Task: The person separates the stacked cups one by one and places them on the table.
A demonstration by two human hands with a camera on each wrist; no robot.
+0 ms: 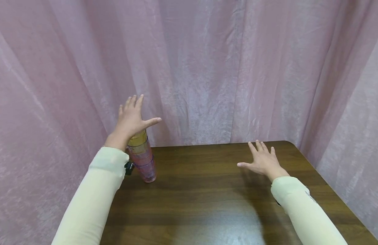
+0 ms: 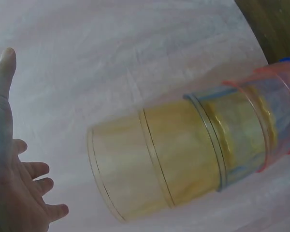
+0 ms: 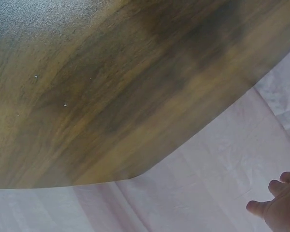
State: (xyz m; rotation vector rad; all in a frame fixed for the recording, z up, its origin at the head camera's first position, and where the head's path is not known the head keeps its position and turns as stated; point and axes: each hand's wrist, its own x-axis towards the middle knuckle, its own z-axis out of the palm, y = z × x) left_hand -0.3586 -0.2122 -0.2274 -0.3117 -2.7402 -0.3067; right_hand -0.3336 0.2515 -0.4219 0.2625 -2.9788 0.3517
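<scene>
Pink curtains [image 1: 204, 68] hang behind a brown wooden table [image 1: 192, 190], where a stack of see-through coloured cups [image 1: 144, 161] stands near the left part of the far edge. Near the stack's top, but apart from it, the left hand [image 1: 129, 119] has its fingers and thumb spread wide and holds nothing; farther out, by the far right corner, the right hand [image 1: 263, 162] has its fingers likewise spread, holding nothing.

No text, label or number can be read; no brand or sign either.
</scene>
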